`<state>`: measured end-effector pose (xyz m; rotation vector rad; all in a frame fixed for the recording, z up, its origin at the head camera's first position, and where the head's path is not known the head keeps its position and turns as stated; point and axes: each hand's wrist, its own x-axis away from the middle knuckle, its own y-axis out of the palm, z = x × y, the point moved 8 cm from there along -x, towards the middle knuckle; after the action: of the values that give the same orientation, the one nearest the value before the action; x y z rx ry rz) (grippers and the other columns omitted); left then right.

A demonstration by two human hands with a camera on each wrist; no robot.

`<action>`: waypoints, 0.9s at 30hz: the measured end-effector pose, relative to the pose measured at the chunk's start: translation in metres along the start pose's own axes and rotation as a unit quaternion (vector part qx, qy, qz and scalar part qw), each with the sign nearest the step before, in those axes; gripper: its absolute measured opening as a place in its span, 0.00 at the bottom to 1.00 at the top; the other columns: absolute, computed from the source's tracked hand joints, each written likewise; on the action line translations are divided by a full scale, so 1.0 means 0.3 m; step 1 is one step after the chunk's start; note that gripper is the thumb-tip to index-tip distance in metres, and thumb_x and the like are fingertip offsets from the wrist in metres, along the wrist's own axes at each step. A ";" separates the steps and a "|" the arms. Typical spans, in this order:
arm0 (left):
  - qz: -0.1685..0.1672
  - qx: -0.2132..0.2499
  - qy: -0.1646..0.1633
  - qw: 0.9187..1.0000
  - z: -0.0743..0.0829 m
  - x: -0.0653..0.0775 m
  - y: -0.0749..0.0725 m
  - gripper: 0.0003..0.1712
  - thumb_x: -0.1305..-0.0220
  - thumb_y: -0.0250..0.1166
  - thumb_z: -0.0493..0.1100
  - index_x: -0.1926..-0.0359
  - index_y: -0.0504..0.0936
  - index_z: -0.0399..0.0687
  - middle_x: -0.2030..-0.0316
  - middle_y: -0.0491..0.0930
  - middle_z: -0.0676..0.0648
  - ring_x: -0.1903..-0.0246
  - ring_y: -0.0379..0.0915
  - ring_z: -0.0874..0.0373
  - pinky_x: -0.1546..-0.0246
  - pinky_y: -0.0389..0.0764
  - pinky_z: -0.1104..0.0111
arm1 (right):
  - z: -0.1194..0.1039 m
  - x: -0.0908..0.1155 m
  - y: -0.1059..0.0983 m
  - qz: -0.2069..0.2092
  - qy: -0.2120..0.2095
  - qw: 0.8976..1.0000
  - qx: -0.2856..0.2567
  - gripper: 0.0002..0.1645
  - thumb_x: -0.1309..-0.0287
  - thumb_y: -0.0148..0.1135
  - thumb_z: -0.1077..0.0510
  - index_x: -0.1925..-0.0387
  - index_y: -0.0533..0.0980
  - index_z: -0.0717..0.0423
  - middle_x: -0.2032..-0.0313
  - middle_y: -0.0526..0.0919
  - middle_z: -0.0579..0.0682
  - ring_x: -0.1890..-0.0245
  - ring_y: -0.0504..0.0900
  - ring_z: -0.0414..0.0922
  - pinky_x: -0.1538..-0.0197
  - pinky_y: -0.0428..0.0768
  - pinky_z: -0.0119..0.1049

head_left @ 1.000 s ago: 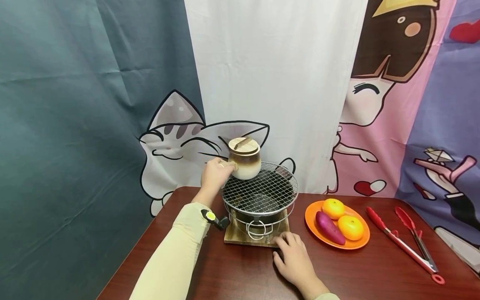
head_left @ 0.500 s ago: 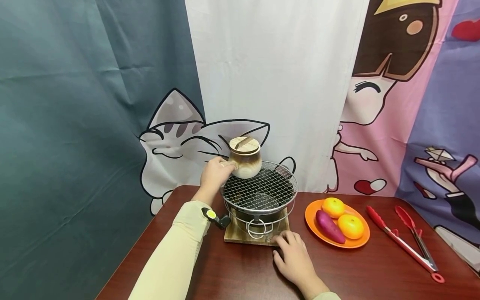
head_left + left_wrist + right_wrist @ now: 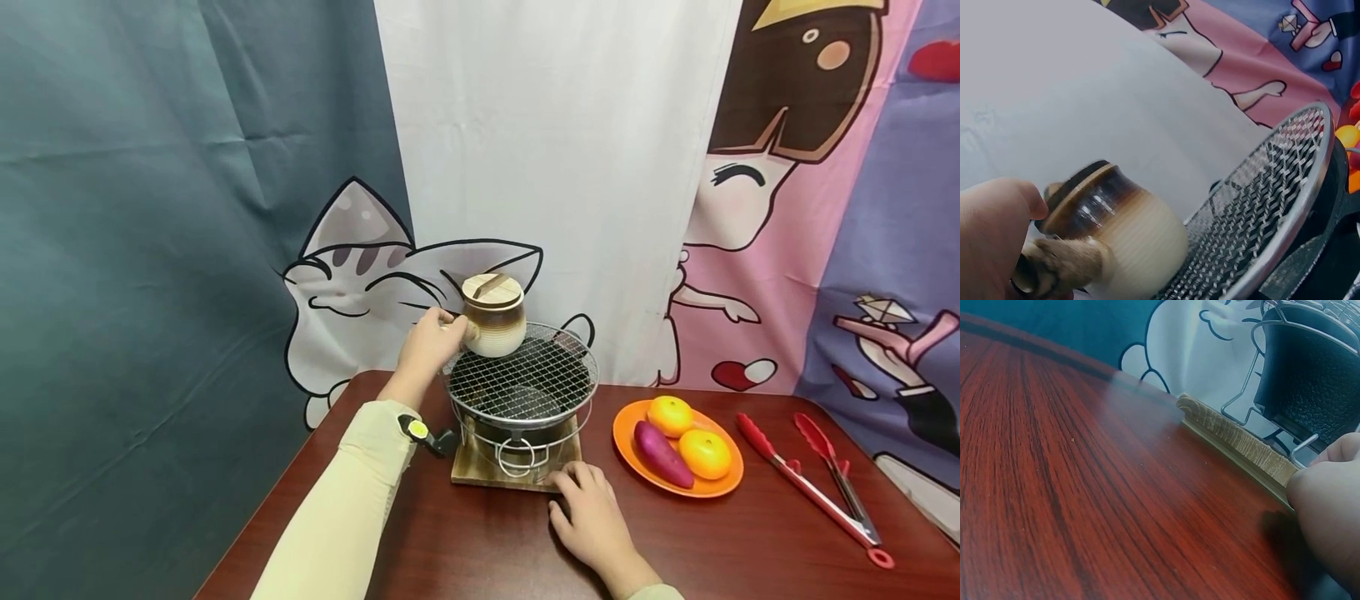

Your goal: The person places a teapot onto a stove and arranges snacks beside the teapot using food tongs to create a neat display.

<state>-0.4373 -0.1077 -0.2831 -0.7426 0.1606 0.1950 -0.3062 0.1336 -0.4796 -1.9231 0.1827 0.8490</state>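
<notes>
Room lies over the mesh's (image 3: 546, 385) near right (the pot (image 3: 500, 333) blocks far left).

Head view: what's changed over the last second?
Little: the left hand has edged slightly up and left against the pot, at its handle; whether its grip loosened, I can't tell. The whole picture drifted slightly right. Pot, grill, right hand at the wooden board, orange plate and red tongs look unchanged.

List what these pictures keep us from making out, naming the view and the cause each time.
- Inside of the pot: head view, hidden by the lid.
- Fingers of the left hand: left wrist view, mostly hidden by the handle.
- Rest of the right hand: right wrist view, cut off by the right edge.
- Most of the plate: left wrist view, right edge again.
</notes>
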 end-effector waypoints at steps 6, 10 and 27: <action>-0.015 0.027 0.019 0.999 -0.010 0.013 -0.027 0.32 0.29 0.42 0.66 0.41 0.73 0.49 0.48 0.79 0.40 0.52 0.76 0.43 0.48 0.73 0.50 | -0.003 0.002 0.000 -0.003 0.002 1.000 -0.002 0.17 0.54 0.72 0.58 0.59 0.82 0.45 0.58 0.74 0.47 0.51 0.73 0.55 0.49 0.74 0.57; -0.007 0.057 0.028 0.998 -0.040 0.019 -0.050 0.31 0.26 0.39 0.62 0.40 0.72 0.47 0.55 0.80 0.39 0.61 0.78 0.47 0.53 0.74 0.53 | -0.003 0.002 -0.001 -0.001 0.002 1.000 -0.003 0.17 0.54 0.72 0.58 0.59 0.82 0.45 0.58 0.74 0.47 0.51 0.73 0.55 0.49 0.74 0.57; 0.079 0.078 0.046 0.993 -0.217 0.131 -0.067 0.18 0.30 0.43 0.44 0.48 0.74 0.45 0.61 0.82 0.43 0.63 0.77 0.47 0.56 0.74 0.55 | 0.010 0.005 0.001 0.007 -0.005 1.000 -0.003 0.17 0.54 0.72 0.58 0.59 0.82 0.45 0.58 0.74 0.48 0.52 0.73 0.54 0.50 0.73 0.56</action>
<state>-0.3996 -0.1620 -0.3255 -0.5832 0.3190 0.2965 -0.3066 0.1362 -0.4814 -1.9245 0.1879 0.8686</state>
